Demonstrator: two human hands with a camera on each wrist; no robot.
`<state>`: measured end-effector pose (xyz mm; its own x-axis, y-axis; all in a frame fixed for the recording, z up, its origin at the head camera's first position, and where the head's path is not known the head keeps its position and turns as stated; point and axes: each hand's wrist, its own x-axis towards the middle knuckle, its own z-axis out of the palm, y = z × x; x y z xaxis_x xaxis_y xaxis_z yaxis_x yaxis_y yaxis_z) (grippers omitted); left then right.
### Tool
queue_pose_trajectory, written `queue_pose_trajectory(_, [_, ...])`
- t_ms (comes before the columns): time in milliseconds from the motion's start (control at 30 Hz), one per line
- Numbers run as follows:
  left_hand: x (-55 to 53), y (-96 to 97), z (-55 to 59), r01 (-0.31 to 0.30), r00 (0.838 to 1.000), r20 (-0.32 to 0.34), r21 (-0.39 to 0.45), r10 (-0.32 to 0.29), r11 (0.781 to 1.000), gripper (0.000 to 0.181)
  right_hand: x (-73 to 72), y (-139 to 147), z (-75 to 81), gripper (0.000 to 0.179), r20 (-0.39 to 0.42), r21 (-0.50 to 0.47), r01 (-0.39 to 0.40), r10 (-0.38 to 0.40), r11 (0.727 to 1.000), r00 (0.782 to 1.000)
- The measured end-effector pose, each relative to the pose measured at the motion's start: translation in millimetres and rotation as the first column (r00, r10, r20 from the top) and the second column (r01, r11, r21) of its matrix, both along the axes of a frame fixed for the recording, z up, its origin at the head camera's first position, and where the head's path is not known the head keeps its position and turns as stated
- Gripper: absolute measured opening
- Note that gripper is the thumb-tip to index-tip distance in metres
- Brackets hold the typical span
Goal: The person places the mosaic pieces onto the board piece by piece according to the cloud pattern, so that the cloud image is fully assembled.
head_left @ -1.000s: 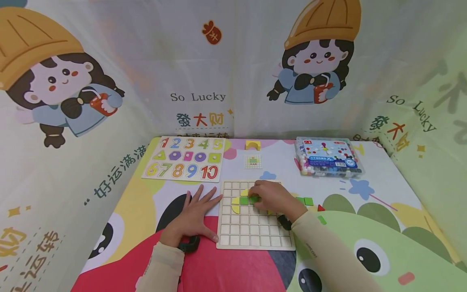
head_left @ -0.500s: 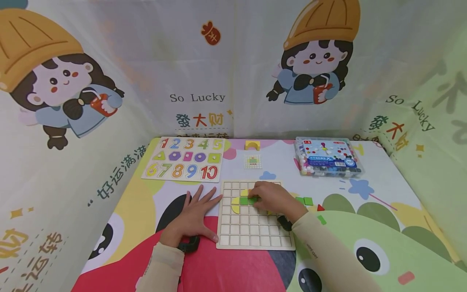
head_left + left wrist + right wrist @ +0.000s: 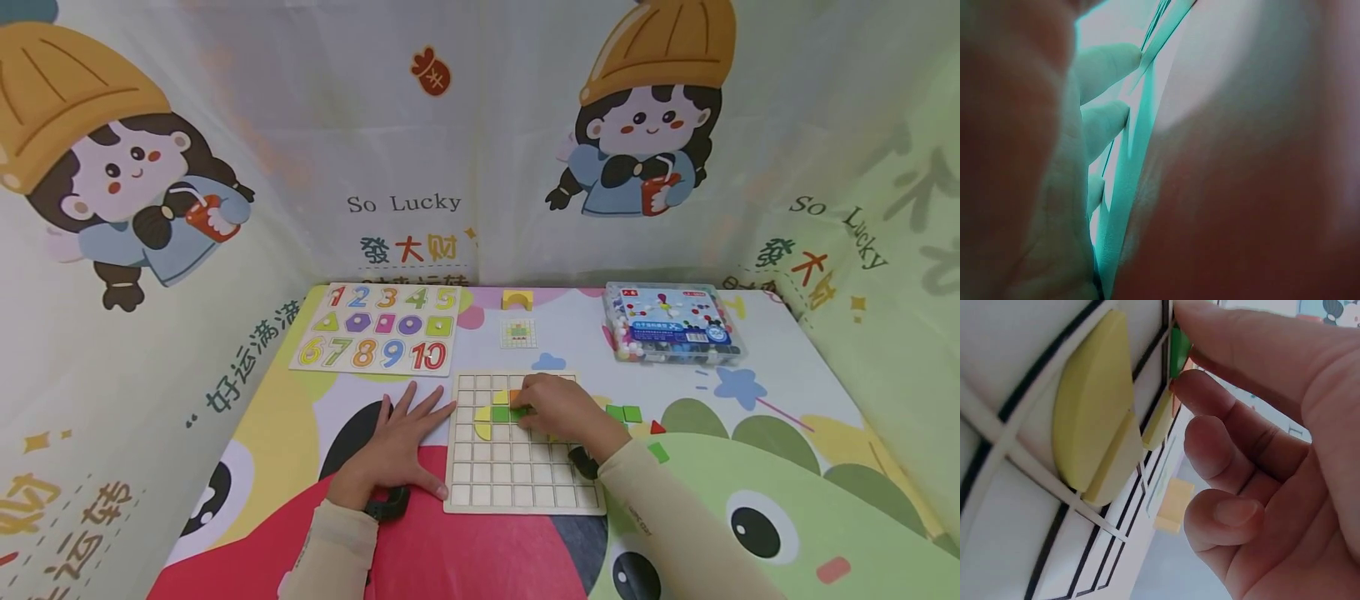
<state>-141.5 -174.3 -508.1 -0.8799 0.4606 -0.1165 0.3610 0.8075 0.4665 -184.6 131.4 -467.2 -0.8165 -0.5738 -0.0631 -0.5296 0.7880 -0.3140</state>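
- Nearly unchanged since the earlier frame: view tipped slightly, both hands in place; slightly more of the orange tile (image 3: 514,398) shows.
- Left hand (image 3: 397,446): fingers spread, holding nothing, at the left edge of the wooden grid board (image 3: 501,473).
- Board, left part: yellow curved tiles (image 3: 483,422) and one green square tile (image 3: 500,414) already in cells.
- Right hand (image 3: 562,410): thumb-and-index grip nearly closed on another green tile (image 3: 1179,350), at the board just right of the first; full seating cannot be told. Cells under the hand hidden.
- Tabletop (image 3: 570,325), right of board: loose green squares (image 3: 632,414) and red triangle (image 3: 657,427) not yet placed. Judgement: partway through.
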Motion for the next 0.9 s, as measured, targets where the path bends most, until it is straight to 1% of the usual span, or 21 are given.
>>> queue_pose_trajectory(100, [0.0,0.4,-0.3,0.002,1.000,0.002,0.005,-0.002,1.000,0.128,1.8,4,-0.3,0.027,-0.028,-0.016,-0.001,0.000,1.000,1.000])
queue_pose_trajectory(200, [0.1,0.3,-0.5,0.002,1.000,0.001,0.004,-0.002,1.000,0.128,5.3,12,1.9,0.027,-0.044,-0.046,0.016,-0.018,0.999,0.999])
queue_pose_trajectory(300, [0.1,-0.2,-0.6,0.003,1.000,-0.004,-0.001,-0.003,1.000,0.128,11.4,24,6.7,0.031,-0.018,-0.085,0.068,-0.070,0.994,0.997])
queue_pose_trajectory(400, [0.6,-0.5,-0.2,0.001,1.000,-0.006,-0.005,-0.001,1.000,0.129,18.1,42,8.2,0.037,0.008,-0.101,0.124,-0.124,0.987,0.992])
queue_pose_trajectory(500, [1.1,-1.0,-0.1,-0.003,1.000,-0.008,-0.001,0.003,1.000,0.129,24.4,62,5.8,0.041,0.030,-0.127,0.160,-0.158,0.979,0.987])
queue_pose_trajectory(633, [1.6,-1.4,-0.3,-0.006,1.000,-0.009,0.005,0.006,1.000,0.128,33.1,88,-0.3,0.038,0.029,-0.177,0.183,-0.181,0.967,0.983])
queue_pose_trajectory(800, [1.4,-0.9,-1.3,0.005,1.000,-0.012,0.012,-0.005,1.000,0.128,46.8,117,-6.1,0.033,-0.007,-0.200,0.208,-0.214,0.958,0.977])
queue_pose_trajectory(900, [1.1,-0.2,-1.2,0.004,1.000,-0.015,0.008,-0.004,1.000,0.128,55.2,132,-4.8,0.034,0.014,-0.201,0.242,-0.244,0.949,0.970])
